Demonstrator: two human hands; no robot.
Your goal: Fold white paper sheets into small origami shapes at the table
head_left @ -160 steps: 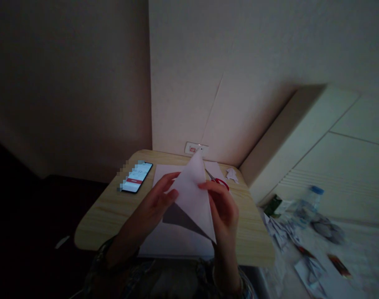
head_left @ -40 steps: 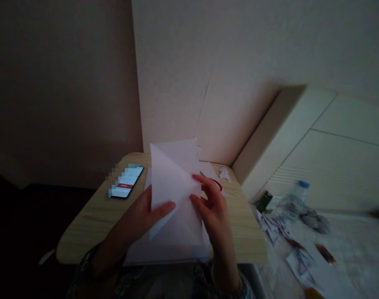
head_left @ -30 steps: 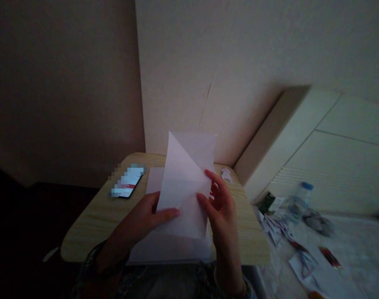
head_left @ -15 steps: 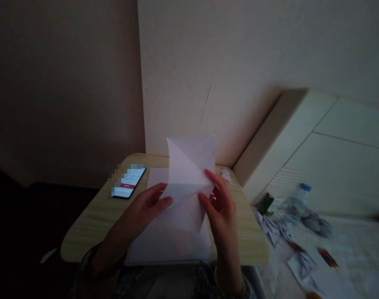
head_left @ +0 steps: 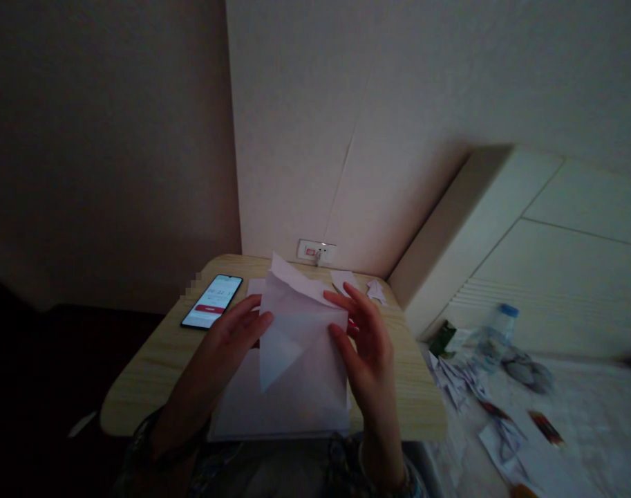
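A partly folded white paper sheet (head_left: 299, 325) is held just above a small light wooden table (head_left: 154, 373). My left hand (head_left: 232, 339) grips its left edge with thumb on top. My right hand (head_left: 364, 346) pinches its right edge, the other fingers spread. A triangular flap of the sheet hangs down toward me. Under it lies a stack of white sheets (head_left: 274, 415). Red scissors behind my right hand are almost fully hidden.
A lit phone (head_left: 212, 301) lies at the table's back left. Small paper scraps (head_left: 376, 290) sit at the back right, a wall socket (head_left: 316, 250) behind. To the right, a water bottle (head_left: 494, 332), paper cuttings (head_left: 457, 384) and wrappers litter a pale surface.
The sheet stood upright as a tall shape before; now it has come down low over the stack, with its upper part folded toward me. Both hands dropped with it.
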